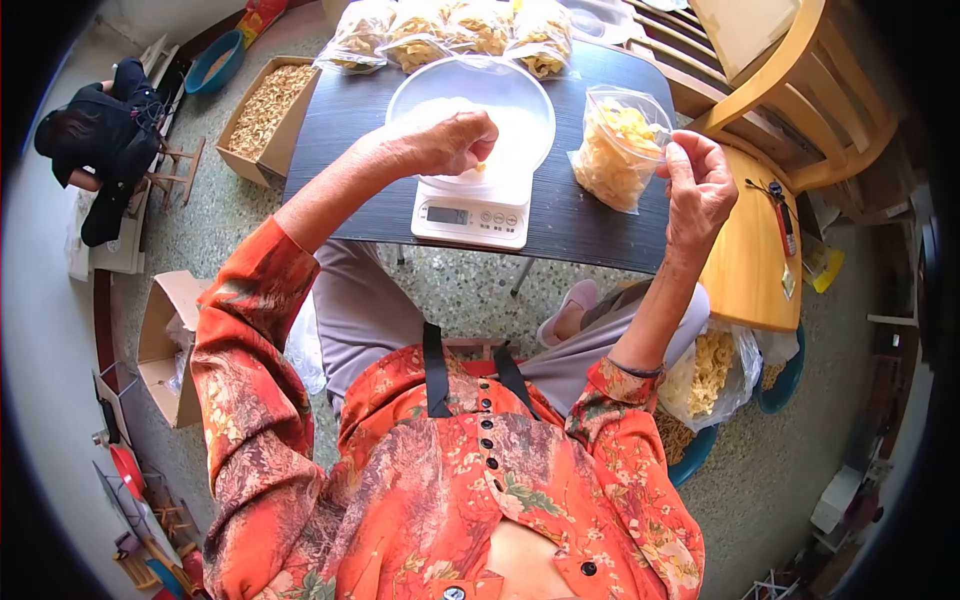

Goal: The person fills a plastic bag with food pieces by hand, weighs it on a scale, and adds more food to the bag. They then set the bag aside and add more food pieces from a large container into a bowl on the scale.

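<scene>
My left hand is closed around a few pale yellow snack pieces and hovers over the white bowl that sits on a white digital scale. My right hand pinches the rim of a clear plastic bag, holding it open. That bag is partly filled with the same yellow pieces and rests on the dark table to the right of the scale.
Several filled bags lie along the table's far edge. A cardboard box of snack pieces stands on the floor at left. Another person sits at far left. A wooden chair and round stool are at right.
</scene>
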Demonstrator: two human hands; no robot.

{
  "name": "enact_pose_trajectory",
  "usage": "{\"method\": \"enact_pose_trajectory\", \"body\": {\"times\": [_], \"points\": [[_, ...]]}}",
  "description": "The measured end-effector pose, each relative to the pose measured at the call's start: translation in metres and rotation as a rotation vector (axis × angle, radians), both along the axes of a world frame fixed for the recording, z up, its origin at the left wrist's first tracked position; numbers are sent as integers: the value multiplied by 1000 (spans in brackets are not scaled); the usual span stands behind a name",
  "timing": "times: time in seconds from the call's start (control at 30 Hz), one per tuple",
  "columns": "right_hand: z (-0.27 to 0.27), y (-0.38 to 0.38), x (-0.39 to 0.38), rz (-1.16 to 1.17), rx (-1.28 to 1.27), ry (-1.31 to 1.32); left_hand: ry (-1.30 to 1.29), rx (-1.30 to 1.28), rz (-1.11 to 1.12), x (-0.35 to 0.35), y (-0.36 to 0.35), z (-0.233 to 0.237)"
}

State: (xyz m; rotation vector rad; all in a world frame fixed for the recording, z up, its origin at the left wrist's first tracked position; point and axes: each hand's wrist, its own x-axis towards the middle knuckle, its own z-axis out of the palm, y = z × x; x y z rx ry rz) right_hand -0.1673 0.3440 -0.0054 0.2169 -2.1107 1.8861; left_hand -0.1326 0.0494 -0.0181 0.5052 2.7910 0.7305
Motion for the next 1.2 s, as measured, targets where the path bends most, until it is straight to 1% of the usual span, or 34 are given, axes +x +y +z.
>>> {"method": "enact_pose_trajectory", "body": {"times": [0.07, 0.2, 0.27, 0.3, 0.4, 0.53, 0.63, 0.67, 0.73, 0.77, 0.83, 0.87, 0.93, 1.0, 1.07, 1.1, 1.13, 1.2], "points": [[-1, 0, -1, 5, 2, -1, 68, -7, 25, -1, -3, -1], [-1, 1, 0, 15, 14, 5, 165, -39, 3, -4, -8, 10], [0, 1, 0, 14, 19, 7, 40, 63, 69, -8, -10, 21], [-1, 2, 0, 19, 12, 10, 24, 114, 70, -10, -9, 30], [-2, 0, 0, 25, -9, 11, 79, 238, 12, -12, 7, 59], [-4, -2, 1, 56, -36, 31, 185, 343, -48, -28, 46, 80], [-5, -2, 1, 61, -41, 28, 266, 329, -78, -43, 74, 77], [-6, -1, 0, 66, -30, 36, 250, 303, -55, -47, 81, 74], [-1, 0, 2, 51, -28, 24, 304, 227, -70, -53, 93, 70], [0, 1, 2, 44, -23, 7, 307, 225, -77, -54, 95, 68], [-1, 4, 1, 35, -23, 17, 408, 290, -86, -56, 95, 65], [-1, 5, 0, 32, -19, 22, 408, 288, -92, -57, 91, 65], [1, 6, 1, 17, -16, 16, 389, 295, -193, -53, 84, 75], [2, 9, 0, -5, -12, 11, 350, 266, -240, -52, 83, 73], [-1, 12, -3, 15, 106, 97, 388, 193, -318, -52, 87, 61], [-7, 16, -9, -27, 250, 216, 477, 150, -338, -54, 88, 56], [-6, 19, -10, -36, 253, 215, 476, 155, -347, -61, 86, 48], [0, 23, -8, 109, 370, 230, 552, 68, -373, -72, 88, 42]]}}
